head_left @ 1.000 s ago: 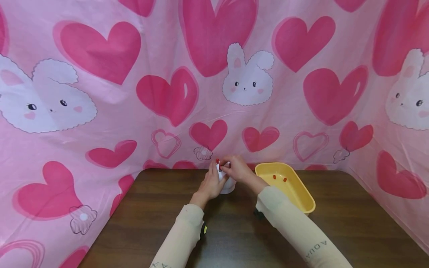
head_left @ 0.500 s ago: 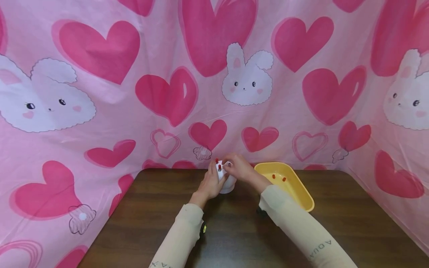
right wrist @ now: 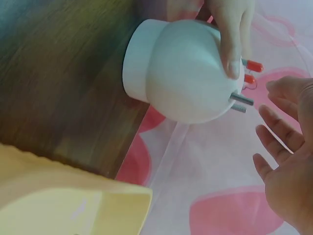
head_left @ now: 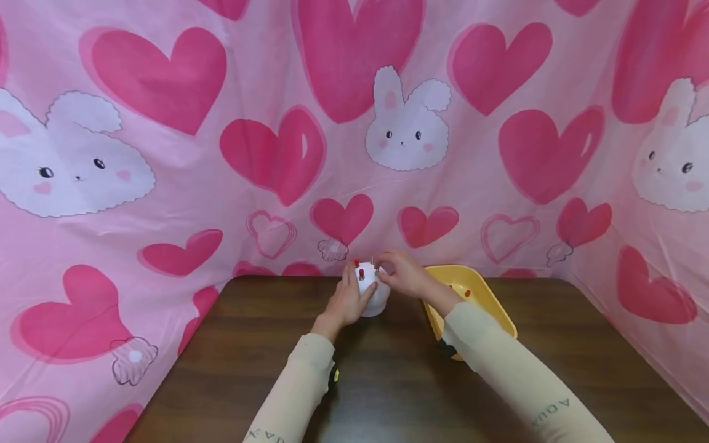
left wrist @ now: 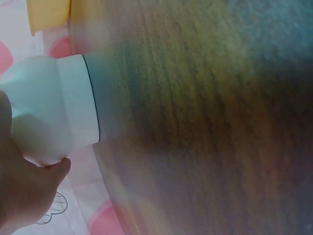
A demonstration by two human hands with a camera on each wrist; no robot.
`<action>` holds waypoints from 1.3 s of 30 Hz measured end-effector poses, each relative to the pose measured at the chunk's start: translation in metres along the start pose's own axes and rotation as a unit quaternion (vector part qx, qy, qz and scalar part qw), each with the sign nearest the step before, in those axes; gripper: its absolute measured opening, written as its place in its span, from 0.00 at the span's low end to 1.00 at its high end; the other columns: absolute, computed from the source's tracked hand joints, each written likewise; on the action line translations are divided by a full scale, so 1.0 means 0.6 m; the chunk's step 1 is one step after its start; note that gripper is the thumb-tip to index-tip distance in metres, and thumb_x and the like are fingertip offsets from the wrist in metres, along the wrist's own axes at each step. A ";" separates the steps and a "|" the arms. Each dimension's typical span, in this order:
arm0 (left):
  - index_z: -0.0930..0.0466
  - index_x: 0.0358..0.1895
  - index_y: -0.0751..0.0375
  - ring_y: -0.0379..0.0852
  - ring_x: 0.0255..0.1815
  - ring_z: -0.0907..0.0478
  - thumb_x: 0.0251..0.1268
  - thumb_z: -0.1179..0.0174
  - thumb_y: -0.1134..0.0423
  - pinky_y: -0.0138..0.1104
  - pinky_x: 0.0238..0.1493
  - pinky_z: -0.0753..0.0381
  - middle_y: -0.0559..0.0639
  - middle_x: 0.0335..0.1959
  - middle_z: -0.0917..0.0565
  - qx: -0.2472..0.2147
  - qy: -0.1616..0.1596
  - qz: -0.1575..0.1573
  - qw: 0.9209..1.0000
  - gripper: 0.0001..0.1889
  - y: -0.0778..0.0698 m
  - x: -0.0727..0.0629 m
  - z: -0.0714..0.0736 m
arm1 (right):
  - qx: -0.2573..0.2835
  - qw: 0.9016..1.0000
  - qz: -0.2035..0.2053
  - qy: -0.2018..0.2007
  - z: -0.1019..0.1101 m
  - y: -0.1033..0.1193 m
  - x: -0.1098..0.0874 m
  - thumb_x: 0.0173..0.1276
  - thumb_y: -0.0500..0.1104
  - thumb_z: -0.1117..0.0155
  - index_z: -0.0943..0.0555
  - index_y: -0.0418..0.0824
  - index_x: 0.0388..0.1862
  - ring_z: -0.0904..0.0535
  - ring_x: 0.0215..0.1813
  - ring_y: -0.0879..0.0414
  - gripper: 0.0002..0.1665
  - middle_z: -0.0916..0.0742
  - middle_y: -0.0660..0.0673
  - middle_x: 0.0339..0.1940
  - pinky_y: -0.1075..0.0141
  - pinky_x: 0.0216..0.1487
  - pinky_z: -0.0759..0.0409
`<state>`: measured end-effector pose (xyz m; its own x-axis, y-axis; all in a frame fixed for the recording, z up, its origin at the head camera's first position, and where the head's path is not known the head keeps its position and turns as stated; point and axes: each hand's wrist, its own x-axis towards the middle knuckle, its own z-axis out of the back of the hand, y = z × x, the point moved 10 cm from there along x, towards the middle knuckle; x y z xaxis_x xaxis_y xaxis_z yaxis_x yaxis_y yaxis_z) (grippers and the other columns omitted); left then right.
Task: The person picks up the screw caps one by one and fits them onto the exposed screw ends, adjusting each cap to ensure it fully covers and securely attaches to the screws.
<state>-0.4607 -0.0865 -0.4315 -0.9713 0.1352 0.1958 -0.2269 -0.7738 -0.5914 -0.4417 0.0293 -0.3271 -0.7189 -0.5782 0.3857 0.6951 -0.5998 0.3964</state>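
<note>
A white rounded body (head_left: pixel 373 300) with a wider round base stands on the table near its far edge. Metal threaded studs rise from its top. Two studs carry red caps (right wrist: pixel 254 65), while two bare studs (right wrist: pixel 242 99) show in the right wrist view. My left hand (head_left: pixel 346 300) grips the white body from the left, its thumb pressed on the dome. Beside the bare studs is my right hand (right wrist: pixel 288 132), fingers loosely bent and apart, with nothing between them.
A yellow tray (head_left: pixel 503 311) stands on the brown wooden table (head_left: pixel 382 381) to the right, partly behind my right forearm. Loose red caps (head_left: pixel 468 293) lie inside it. A pink curtain (head_left: pixel 343 166) with hearts and rabbits hangs close behind the table.
My right hand has left the nearer red cap and moved right past the bare studs, its forearm now overlapping the tray. The left hand still holds the white body in place.
</note>
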 end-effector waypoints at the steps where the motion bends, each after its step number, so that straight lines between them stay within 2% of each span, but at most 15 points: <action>1: 0.65 0.82 0.63 0.63 0.75 0.39 0.73 0.48 0.36 0.60 0.69 0.31 0.62 0.81 0.51 0.003 0.002 0.003 1.000 0.51 0.001 0.001 -0.001 | -0.001 1.000 0.001 0.002 0.002 -0.001 -0.002 0.67 0.37 0.29 0.14 0.35 0.51 0.18 0.55 0.42 0.14 0.14 0.40 0.50 0.48 0.58 0.17; 8: 0.65 0.83 0.61 0.62 0.76 0.39 0.73 0.48 0.35 0.60 0.70 0.32 0.60 0.81 0.50 0.005 0.010 0.020 1.000 0.51 0.003 -0.001 -0.001 | -0.005 1.000 0.010 0.013 0.009 -0.008 -0.012 0.66 0.37 0.28 0.15 0.35 0.52 0.19 0.54 0.43 0.16 0.14 0.40 0.49 0.49 0.55 0.15; 15: 0.64 0.83 0.60 0.62 0.75 0.39 0.73 0.48 0.35 0.59 0.70 0.32 0.60 0.81 0.49 0.000 0.011 0.023 1.000 0.51 0.004 0.001 -0.004 | -0.023 0.999 0.014 0.021 0.013 -0.027 -0.024 0.64 0.38 0.26 0.15 0.36 0.52 0.18 0.54 0.45 0.18 0.14 0.37 0.50 0.48 0.58 0.18; 23: 0.65 0.83 0.60 0.61 0.76 0.39 0.73 0.48 0.35 0.60 0.71 0.33 0.60 0.81 0.50 -0.002 0.012 0.022 1.000 0.51 0.006 0.003 -0.005 | -0.070 0.997 -0.012 0.040 0.020 -0.064 -0.041 0.65 0.42 0.26 0.16 0.44 0.54 0.19 0.55 0.49 0.19 0.14 0.46 0.51 0.51 0.59 0.18; 29: 0.64 0.83 0.61 0.62 0.76 0.39 0.73 0.48 0.35 0.60 0.70 0.32 0.60 0.81 0.50 -0.001 0.008 0.021 1.000 0.50 0.004 0.000 -0.003 | -0.063 0.996 -0.033 0.058 0.033 -0.087 -0.056 0.66 0.41 0.28 0.17 0.41 0.55 0.20 0.56 0.44 0.19 0.15 0.42 0.53 0.48 0.60 0.19; 35: 0.64 0.83 0.59 0.61 0.75 0.39 0.73 0.48 0.35 0.59 0.71 0.32 0.59 0.81 0.50 0.001 0.009 0.028 1.000 0.50 0.002 -0.004 -0.002 | -0.058 0.996 -0.012 0.065 0.047 -0.102 -0.072 0.65 0.39 0.31 0.17 0.37 0.51 0.19 0.54 0.39 0.16 0.14 0.40 0.48 0.45 0.58 0.19; 39: 0.64 0.83 0.60 0.61 0.75 0.39 0.73 0.48 0.35 0.60 0.70 0.32 0.59 0.81 0.50 0.000 0.010 0.030 0.999 0.51 0.002 -0.007 -0.003 | -0.060 0.996 -0.017 0.071 0.050 -0.121 -0.081 0.65 0.37 0.32 0.18 0.34 0.50 0.18 0.53 0.37 0.15 0.14 0.36 0.48 0.44 0.58 0.19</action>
<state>-0.4567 -0.0868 -0.4343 -0.9844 0.1001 0.1447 -0.1679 -0.7814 -0.6010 -0.4574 0.1174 -0.3497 -0.7409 -0.6241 0.2483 0.6714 -0.6770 0.3016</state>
